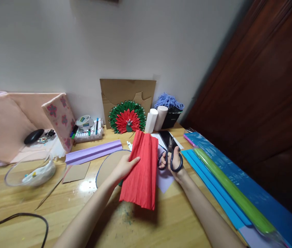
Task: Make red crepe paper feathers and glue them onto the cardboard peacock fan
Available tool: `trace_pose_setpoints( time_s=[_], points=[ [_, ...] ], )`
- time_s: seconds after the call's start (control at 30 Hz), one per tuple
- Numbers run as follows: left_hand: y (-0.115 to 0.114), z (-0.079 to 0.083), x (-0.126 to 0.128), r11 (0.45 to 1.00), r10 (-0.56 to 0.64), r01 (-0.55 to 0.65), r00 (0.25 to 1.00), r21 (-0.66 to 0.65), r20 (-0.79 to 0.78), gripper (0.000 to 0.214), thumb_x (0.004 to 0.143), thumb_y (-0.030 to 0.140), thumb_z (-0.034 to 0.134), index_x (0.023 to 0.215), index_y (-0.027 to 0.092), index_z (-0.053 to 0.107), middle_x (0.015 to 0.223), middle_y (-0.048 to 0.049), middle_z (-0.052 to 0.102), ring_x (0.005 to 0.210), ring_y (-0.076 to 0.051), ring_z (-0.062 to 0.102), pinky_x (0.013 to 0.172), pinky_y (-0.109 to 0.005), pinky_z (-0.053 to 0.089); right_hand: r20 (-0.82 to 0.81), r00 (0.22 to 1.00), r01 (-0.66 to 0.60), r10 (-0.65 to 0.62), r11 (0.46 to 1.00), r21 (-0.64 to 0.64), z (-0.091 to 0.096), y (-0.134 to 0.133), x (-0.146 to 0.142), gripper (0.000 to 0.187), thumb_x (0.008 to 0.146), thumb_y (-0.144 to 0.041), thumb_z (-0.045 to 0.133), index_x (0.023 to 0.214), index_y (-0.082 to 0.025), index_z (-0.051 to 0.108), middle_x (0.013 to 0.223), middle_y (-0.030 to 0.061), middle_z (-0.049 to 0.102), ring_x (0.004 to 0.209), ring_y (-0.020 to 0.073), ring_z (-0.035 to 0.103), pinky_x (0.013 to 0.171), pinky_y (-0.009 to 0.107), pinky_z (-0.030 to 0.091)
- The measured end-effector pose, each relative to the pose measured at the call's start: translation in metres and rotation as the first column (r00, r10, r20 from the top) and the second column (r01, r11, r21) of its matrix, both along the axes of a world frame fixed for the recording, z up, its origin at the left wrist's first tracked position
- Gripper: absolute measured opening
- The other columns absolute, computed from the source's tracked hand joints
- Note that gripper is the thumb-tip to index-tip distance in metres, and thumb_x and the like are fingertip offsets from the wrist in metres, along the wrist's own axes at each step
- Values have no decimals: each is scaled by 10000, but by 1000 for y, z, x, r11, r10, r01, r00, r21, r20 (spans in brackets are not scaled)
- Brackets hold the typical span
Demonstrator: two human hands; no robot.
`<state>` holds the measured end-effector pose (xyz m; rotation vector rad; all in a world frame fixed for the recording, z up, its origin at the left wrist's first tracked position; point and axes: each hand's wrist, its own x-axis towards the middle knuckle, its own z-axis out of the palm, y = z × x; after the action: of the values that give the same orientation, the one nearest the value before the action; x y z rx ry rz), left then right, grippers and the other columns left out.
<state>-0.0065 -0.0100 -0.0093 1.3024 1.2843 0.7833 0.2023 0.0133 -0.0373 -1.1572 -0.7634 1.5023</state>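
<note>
My left hand (125, 166) grips a folded sheet of red crepe paper (142, 175) by its left edge, thumb on top, and holds it above the table. In my right hand (178, 165) is a pair of scissors (171, 151) with dark handles, its blades pointing up and away from me. The scissors are just right of the red paper, apart from it. Partly covered by the left hand and the paper, a round cardboard disc (104, 170) with a blue rim lies on the table. A light purple sheet (164, 181) shows under the scissors.
A red and green peacock decoration (128, 120) leans on a cardboard sheet (127, 89) at the wall. Folded purple paper (94, 151), a box of markers (87, 135) and a clear bowl (29, 172) are left. Blue sheets (213, 186) and a green roll (233, 189) lie right.
</note>
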Motion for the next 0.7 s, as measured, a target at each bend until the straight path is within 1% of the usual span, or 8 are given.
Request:
trace_pose_setpoints(
  time_s=[0.1, 0.2, 0.37, 0.47, 0.53, 0.6, 0.67, 0.7],
  points=[
    [-1, 1, 1, 999, 32, -32, 999, 24, 24, 454, 735, 480, 551, 957, 96, 648, 1006, -102, 686, 953, -295, 607, 783, -358, 475, 94, 996, -12, 7, 998, 54, 4, 0, 3, 588, 576, -779, 513, 583, -197, 436, 399, -28, 508, 339, 114, 487, 386, 261, 456],
    [-2, 3, 3, 998, 31, -34, 998, 43, 62, 445, 730, 488, 558, 937, 105, 649, 994, -100, 689, 919, -287, 617, 752, -355, 485, 168, 985, -64, 43, 990, 124, 5, -7, -3, 487, 483, -562, 754, 603, -189, 466, 449, -39, 531, 382, 103, 496, 393, 227, 413],
    [-1, 2, 4, 996, 10, -17, 997, 84, 82, 459, 756, 496, 522, 973, 108, 640, 981, -96, 691, 922, -278, 614, 760, -341, 479, 244, 967, -109, 67, 981, 161, 4, -13, -8, 439, 463, -419, 794, 655, -197, 469, 521, -52, 505, 454, 110, 477, 432, 238, 381],
    [3, 2, 0, 985, 63, -66, 998, 159, 26, 433, 768, 481, 500, 927, 109, 653, 967, -93, 691, 947, -289, 600, 812, -354, 456, 344, 939, -70, -25, 963, 260, 5, -9, 3, 395, 514, -406, 755, 687, -203, 464, 581, -39, 502, 531, 127, 480, 515, 261, 398],
    [6, 5, -6, 981, 101, -101, 995, 168, 9, 429, 762, 488, 499, 902, 115, 659, 950, -91, 693, 947, -295, 597, 820, -364, 450, 467, 877, -77, -116, 924, 374, 7, -7, 16, 313, 585, -371, 703, 721, -204, 476, 643, -29, 510, 601, 137, 488, 591, 269, 406],
    [9, 11, -15, 979, 133, -136, 991, 155, 24, 452, 742, 513, 518, 926, 123, 655, 946, -88, 693, 944, -295, 598, 808, -367, 455, 622, 768, -171, -152, 887, 428, 8, -5, 29, 219, 663, -325, 628, 777, -203, 486, 718, -15, 534, 656, 146, 505, 631, 268, 404],
    [11, 18, -27, 968, 199, -205, 978, 147, 56, 487, 709, 542, 549, 913, 111, 650, 932, -99, 693, 896, -288, 612, 765, -358, 470, 776, 618, -277, -126, 889, 365, 8, -4, 39, 132, 717, -274, 555, 804, -204, 484, 731, -9, 550, 652, 148, 516, 607, 257, 393],
    [12, 22, -35, 963, 225, -234, 971, 134, 78, 498, 695, 548, 568, 918, 110, 644, 939, -102, 691, 870, -277, 620, 746, -349, 476, 853, 506, -307, -126, 898, 315, 7, -3, 43, 83, 730, -247, 524, 789, -204, 483, 718, -6, 558, 640, 151, 519, 586, 253, 383]
  ],
)
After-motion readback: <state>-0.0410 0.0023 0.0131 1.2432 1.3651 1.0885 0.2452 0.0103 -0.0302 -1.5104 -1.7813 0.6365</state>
